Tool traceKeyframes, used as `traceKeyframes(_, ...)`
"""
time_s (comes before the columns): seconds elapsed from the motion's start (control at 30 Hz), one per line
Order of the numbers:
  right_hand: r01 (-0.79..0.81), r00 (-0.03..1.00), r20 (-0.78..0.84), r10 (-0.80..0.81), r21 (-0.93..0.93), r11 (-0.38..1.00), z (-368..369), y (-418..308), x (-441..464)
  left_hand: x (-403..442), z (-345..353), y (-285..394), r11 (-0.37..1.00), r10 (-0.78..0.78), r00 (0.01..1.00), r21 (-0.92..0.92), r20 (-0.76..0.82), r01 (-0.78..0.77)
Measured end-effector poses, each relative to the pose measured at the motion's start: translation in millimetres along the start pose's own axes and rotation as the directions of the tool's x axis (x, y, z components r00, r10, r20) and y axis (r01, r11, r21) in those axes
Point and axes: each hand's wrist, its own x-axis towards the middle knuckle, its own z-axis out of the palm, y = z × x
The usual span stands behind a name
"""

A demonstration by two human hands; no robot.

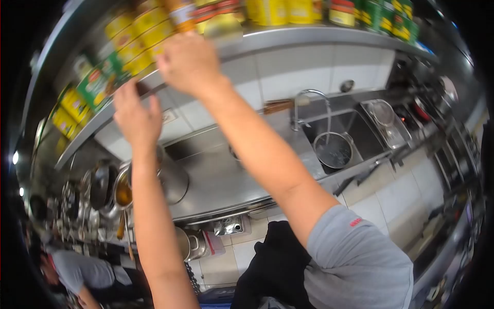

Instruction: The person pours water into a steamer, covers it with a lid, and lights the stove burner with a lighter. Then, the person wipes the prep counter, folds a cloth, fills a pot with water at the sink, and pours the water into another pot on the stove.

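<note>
Both arms reach up to a metal shelf (293, 37) stacked with tins and packs. My left hand (136, 116) is at the shelf's front edge, fingers stretched and thumb apart, holding nothing visible. A green box (94, 88) stands just beyond its fingertips. My right hand (189, 62) is higher up, blurred by motion, with its fingers bent and partly hidden. Close above it is an orange-and-white container (181, 14). To its right a blurred tin with a pale gold top (224, 28) overlaps the shelf edge. Whether the hand grips either one cannot be made out. Stacked yellow tins (136, 41) sit to its left.
Below runs a steel counter (221, 177) with a large pot (174, 180). Water runs from a tap (311, 92) into a pot (333, 151) in the sink (368, 134). A wire basket (382, 112) lies to the right. Another person (85, 270) in grey is at lower left.
</note>
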Motion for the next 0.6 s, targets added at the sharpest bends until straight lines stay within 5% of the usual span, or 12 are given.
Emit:
traceKeyframes(0.23,-0.074,0.995,0.064,0.071,0.036,0.997,-27,-7,-1,5,-16,14,0.992,0.005,0.999,-0.123,0.052,0.001)
traceKeyframes(0.37,0.057,0.967,-0.251,0.035,0.348,0.936,-40,-8,-24,6,-19,16,0.991,0.007,0.999,-0.137,0.05,0.0)
traceKeyframes(0.43,0.011,0.973,-0.216,0.087,0.416,0.909,-89,-24,-74,6,-18,16,0.992,-0.01,0.998,-0.129,0.058,0.017)
traceKeyframes(0.53,-0.212,0.962,0.247,0.118,0.4,0.892,-139,-4,-210,4,-12,19,0.995,-0.072,0.996,-0.06,0.054,0.076)
traceKeyframes(0.6,-0.682,0.639,0.606,0.474,0.161,0.713,-161,48,-317,1,-3,22,0.994,-0.104,0.995,0.024,-0.003,0.104)
